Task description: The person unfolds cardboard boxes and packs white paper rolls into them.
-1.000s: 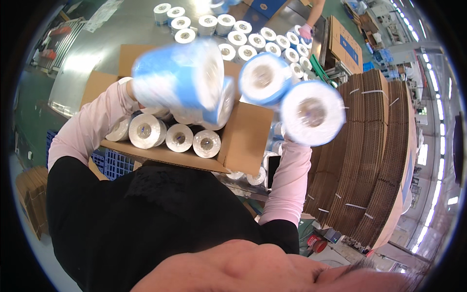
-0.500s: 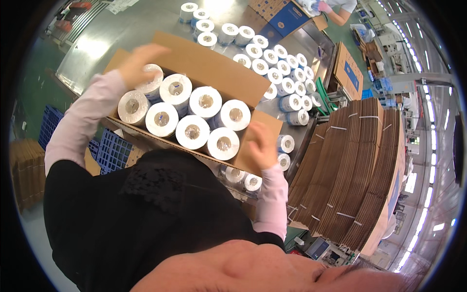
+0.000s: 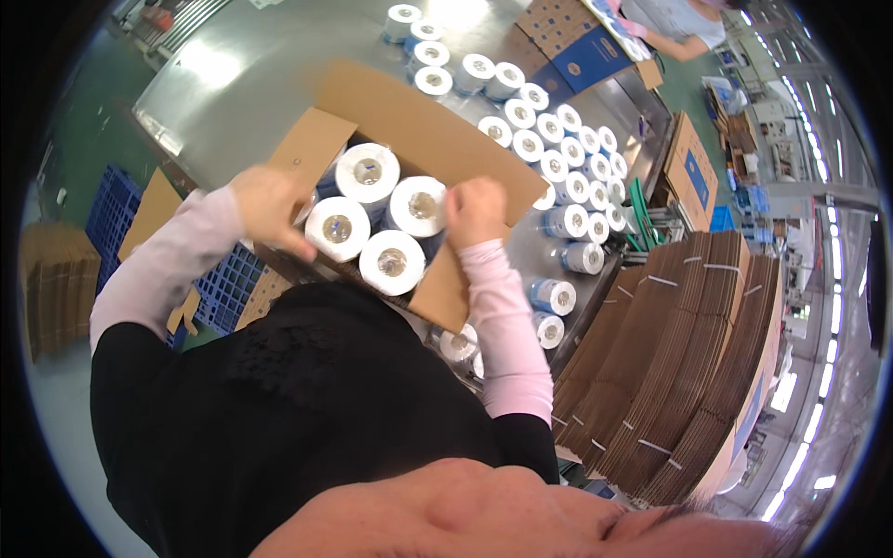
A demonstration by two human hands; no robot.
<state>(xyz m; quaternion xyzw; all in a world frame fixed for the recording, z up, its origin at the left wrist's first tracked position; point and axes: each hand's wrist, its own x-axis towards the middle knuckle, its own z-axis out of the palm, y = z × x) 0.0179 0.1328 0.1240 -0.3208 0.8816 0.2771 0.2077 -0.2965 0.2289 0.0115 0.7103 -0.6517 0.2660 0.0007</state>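
Cardboard box [image 3: 437, 130] packed with white rolls [image 3: 367, 174], hands [image 3: 265, 206] on its sides

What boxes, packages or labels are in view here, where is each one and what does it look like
Open brown cardboard carton: between both hands, holding white rolls in blue wrap.
Left hand: on the carton's left flap.
Right hand: at its right side.
Brown-and-blue printed boxes: top, far end of the steel table.
Brown box with blue panel: right, upright.
Flattened brown cartons: stacked, lower right.
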